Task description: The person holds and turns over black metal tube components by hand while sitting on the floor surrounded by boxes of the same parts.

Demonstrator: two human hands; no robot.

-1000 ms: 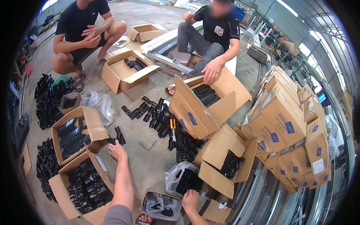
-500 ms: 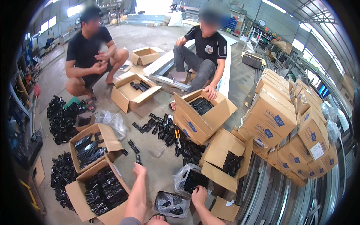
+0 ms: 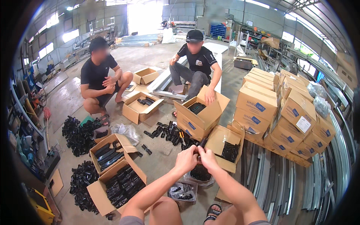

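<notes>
My left hand [image 3: 186,159] and my right hand [image 3: 207,157] meet in front of me, fingers closed together on a small black plastic piece [image 3: 203,142], mostly hidden by them. Right below them a clear plastic bag [image 3: 206,183] holds small black parts [image 3: 200,172]. Beside it, to the left, stands a small carton [image 3: 182,192] lined with plastic, with a few black parts inside. One loose black piece [image 3: 146,149] lies on the floor left of my hands. Just beyond my hands, more black pieces [image 3: 170,132] lie heaped on the floor.
Open cartons of black parts stand left [image 3: 125,183], right [image 3: 225,162] and ahead [image 3: 198,120]. Black heaps [image 3: 80,183] lie far left. Two people, one squatting [image 3: 101,80] and one seated [image 3: 197,67], face me. Stacked cartons [image 3: 257,105] and metal profiles [image 3: 285,183] fill the right.
My left hand has left the floor pieces and moved right; my right hand has risen from the plastic bag. Both now meet around a black piece. The view has tilted up.
</notes>
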